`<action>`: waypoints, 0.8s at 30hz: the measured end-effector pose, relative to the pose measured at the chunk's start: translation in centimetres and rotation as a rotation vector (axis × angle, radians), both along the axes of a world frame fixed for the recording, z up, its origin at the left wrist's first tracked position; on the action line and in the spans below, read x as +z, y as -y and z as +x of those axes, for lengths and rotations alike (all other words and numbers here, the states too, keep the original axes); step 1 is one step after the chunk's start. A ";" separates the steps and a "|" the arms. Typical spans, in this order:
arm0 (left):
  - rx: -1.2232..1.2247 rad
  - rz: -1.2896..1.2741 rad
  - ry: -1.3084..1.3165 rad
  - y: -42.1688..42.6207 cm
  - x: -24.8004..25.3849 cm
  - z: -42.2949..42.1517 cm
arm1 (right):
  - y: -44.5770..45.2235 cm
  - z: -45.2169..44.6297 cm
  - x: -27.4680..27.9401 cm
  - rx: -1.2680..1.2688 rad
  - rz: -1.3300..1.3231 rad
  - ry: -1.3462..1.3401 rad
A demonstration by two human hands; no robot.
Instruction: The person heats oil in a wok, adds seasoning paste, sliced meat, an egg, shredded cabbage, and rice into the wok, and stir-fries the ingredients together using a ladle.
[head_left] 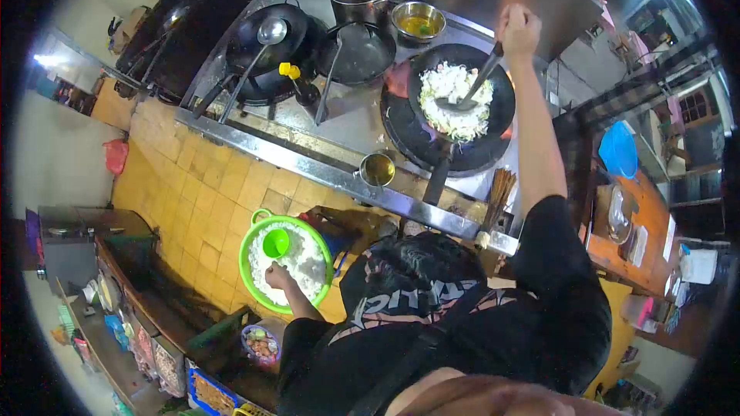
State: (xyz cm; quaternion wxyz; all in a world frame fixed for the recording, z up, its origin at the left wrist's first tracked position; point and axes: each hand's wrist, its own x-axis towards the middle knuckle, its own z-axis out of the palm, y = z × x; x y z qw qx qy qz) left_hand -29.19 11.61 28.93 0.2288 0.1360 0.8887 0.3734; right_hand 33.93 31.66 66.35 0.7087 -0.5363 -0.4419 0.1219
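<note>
My right hand [518, 29] is closed around the upper handle of a dark spatula [482, 81]. The spatula's blade rests in white rice mixed with pale shreds [451, 123], inside a black frying pan [499, 112] on a lit burner. Low at the left, my left hand [277, 276] is closed at the near side of a green plastic cup [276, 243], apparently on its handle, which the fingers hide. That cup is over white rice [308, 266] in a bright green basin [245, 266].
Along the steel stove stand a black wok with a ladle [271, 31], another dark pan [366, 62], a tall pot [359, 0] and a steel bowl of yellow liquid [418, 23]. A metal mug [377, 170] sits at the front edge, beside the pan's handle [438, 177].
</note>
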 end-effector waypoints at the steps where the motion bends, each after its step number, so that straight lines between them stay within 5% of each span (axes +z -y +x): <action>1: -0.005 0.006 -0.003 -0.2 0.6 -0.6 | 1.8 -1.6 0.8 -0.005 0.006 -0.003; 4: 0.090 0.169 -0.096 -0.2 -0.9 -0.6 | 3.3 -3.9 -0.9 0.005 0.208 -0.101; 7: -0.006 0.062 -0.368 -0.3 -3.4 -1.5 | 1.1 -1.2 -3.2 -0.002 0.039 0.166; 10: 0.030 0.162 -0.213 -1.6 -1.1 -1.1 | 3.4 -3.8 1.3 0.065 0.137 -0.069; 13: -0.014 0.215 -0.227 -1.4 -2.8 -2.4 | 3.9 -2.2 -4.4 0.090 0.179 -0.063; 17: -0.001 0.315 -0.076 -1.0 -1.0 -1.2 | 5.2 -2.6 0.8 0.101 0.074 -0.053; 18: 0.038 0.329 0.044 -1.1 -1.4 -1.0 | 5.8 -2.0 0.2 0.244 0.214 -0.174; 19: 0.070 0.327 0.159 -0.9 -1.9 -1.0 | 4.7 -1.4 -1.3 0.251 0.225 -0.164; 21: 0.039 0.247 -0.041 -0.4 -0.8 0.5 | 4.9 -0.8 -6.1 -0.068 0.206 0.205; 24: 0.078 0.310 0.024 0.6 -0.5 0.6 | 5.9 -0.9 -3.0 0.039 0.129 0.191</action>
